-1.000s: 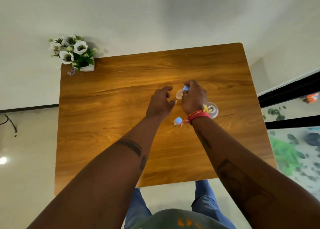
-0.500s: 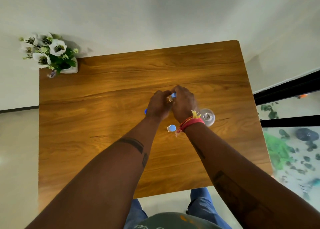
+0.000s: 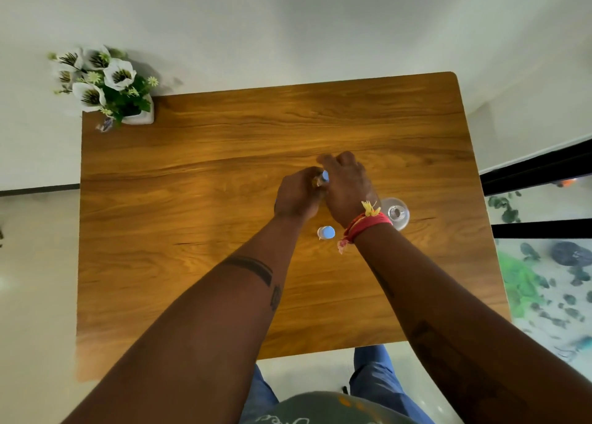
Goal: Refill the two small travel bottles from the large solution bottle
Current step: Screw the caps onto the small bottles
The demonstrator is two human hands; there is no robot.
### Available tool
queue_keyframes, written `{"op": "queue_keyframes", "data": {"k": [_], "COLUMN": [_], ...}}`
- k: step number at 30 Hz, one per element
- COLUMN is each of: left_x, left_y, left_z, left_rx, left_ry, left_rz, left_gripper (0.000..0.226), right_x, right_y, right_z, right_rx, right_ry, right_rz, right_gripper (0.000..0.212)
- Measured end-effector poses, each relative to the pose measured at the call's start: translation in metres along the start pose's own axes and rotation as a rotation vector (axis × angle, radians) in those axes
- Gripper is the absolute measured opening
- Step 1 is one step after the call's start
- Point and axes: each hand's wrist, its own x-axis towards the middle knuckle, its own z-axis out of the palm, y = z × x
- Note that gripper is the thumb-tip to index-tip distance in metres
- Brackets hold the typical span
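My left hand point(image 3: 296, 194) is closed around a small travel bottle point(image 3: 321, 179) with a light blue cap, held over the middle of the wooden table point(image 3: 192, 231). My right hand point(image 3: 347, 186) rests against the bottle's cap end, its fingers blurred. A second small travel bottle point(image 3: 326, 232) with a blue cap stands upright on the table just below my hands. The large clear solution bottle point(image 3: 396, 213) stands to the right, partly behind my right wrist, which wears a red thread band.
A white pot of white artificial flowers point(image 3: 105, 87) stands at the table's far left corner. The table's right edge borders a dark-framed glass panel point(image 3: 538, 199). My blue-trousered legs point(image 3: 368, 378) show beneath the near edge.
My left hand moved in and closed on the small bottle that my right hand was holding. Both hands now meet at it. The view shifted slightly.
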Motion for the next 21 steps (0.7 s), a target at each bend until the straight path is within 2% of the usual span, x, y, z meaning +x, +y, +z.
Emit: {"op": "queue_keyframes", "data": {"k": [2, 4, 6, 8, 11, 13, 16, 19, 21], "left_x": [0.000, 0.000, 0.000, 0.002, 0.002, 0.001, 0.001, 0.001, 0.000], "left_y": [0.000, 0.001, 0.002, 0.002, 0.002, 0.003, 0.005, 0.005, 0.006], "left_z": [0.000, -0.001, -0.002, -0.001, -0.001, -0.001, -0.003, -0.003, -0.002], "left_rx": [0.002, -0.017, -0.009, -0.020, -0.033, -0.034, 0.003, 0.014, 0.033], "left_ry": [0.000, 0.002, -0.003, -0.013, -0.015, -0.014, -0.010, -0.009, 0.000], "left_rz": [0.007, 0.012, -0.004, -0.022, -0.055, -0.063, -0.041, -0.033, -0.030], "left_gripper": [0.026, 0.026, 0.027, 0.028, 0.028, 0.026, 0.027, 0.028, 0.027], "right_x": [0.000, 0.006, 0.011, 0.011, 0.005, 0.008, 0.008, 0.000, 0.000], "right_y": [-0.001, -0.002, -0.002, -0.001, 0.002, 0.004, 0.005, 0.003, 0.002], "right_z": [0.001, 0.000, -0.003, -0.007, -0.009, -0.008, -0.007, -0.006, -0.005], "right_rx": [-0.052, -0.037, -0.024, -0.032, -0.064, -0.068, -0.014, -0.013, -0.033], "right_ry": [-0.009, -0.022, -0.058, -0.058, -0.063, -0.079, -0.073, -0.046, -0.045], "right_rz": [-0.025, 0.049, 0.135, 0.142, 0.009, 0.071, 0.160, 0.026, 0.034], "right_gripper": [0.027, 0.020, 0.031, 0.038, 0.031, 0.019, 0.030, 0.029, 0.023]}}
